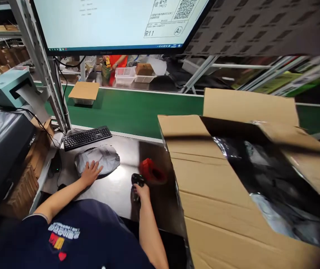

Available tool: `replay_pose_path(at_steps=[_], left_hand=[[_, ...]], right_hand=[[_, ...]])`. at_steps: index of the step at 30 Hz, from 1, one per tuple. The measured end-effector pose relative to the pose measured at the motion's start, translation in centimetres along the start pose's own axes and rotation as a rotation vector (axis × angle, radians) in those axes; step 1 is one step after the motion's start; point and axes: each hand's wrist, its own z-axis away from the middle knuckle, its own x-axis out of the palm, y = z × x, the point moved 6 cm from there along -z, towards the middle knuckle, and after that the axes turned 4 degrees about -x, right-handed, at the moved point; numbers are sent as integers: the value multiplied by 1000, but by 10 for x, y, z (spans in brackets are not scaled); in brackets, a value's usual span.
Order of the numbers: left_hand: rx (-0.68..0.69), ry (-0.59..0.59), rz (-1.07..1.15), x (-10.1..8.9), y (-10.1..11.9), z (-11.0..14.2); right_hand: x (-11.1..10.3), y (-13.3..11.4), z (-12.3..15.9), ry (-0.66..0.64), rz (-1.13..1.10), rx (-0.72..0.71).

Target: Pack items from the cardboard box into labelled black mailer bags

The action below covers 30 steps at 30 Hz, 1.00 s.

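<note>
Grey plastic parcel (108, 158) lay on the metal tabletop (117, 198), just in front of the keyboard (87, 138), with your left hand (91, 173) resting on it, palm down, fingers a little apart and not gripping. Your right hand (143, 191) was closed around the handle of a black handheld scanner (137, 180), which you had to the right of the parcel and apart from it. Near the scanner, on its right, sat a red object (151, 170), blurred. Farther to your right stood a large open cardboard box (213, 183), its flaps spread, with black plastic (260, 168) inside. Beyond the tabletop ran a green belt (123, 108), and above it hung a lit monitor (106, 28) showing a label with a square code
</note>
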Motion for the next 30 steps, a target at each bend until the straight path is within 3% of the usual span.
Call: replay_pose_path(at_steps=[3, 5, 9, 13, 20, 26, 30], left_hand=[[108, 16, -18, 9, 0, 18], [181, 19, -39, 14, -4, 22], [277, -11, -31, 29, -17, 25], [379, 70, 20, 39, -26, 36], [481, 142, 98, 46, -46, 42], [498, 165, 117, 49, -53, 46], [512, 101, 130, 49, -56, 50]], right_hand=[[-12, -31, -4, -93, -30, -35], [-29, -71, -2, -158, 50, -180], [-52, -162, 12, -318, 475, -487], [-49, -212, 24, -461, 768, -534], [-50, -231, 38, -575, 1127, -594], [-68, -229, 53, -632, 1162, -623], [-78, -220, 61, -640, 1123, -629]])
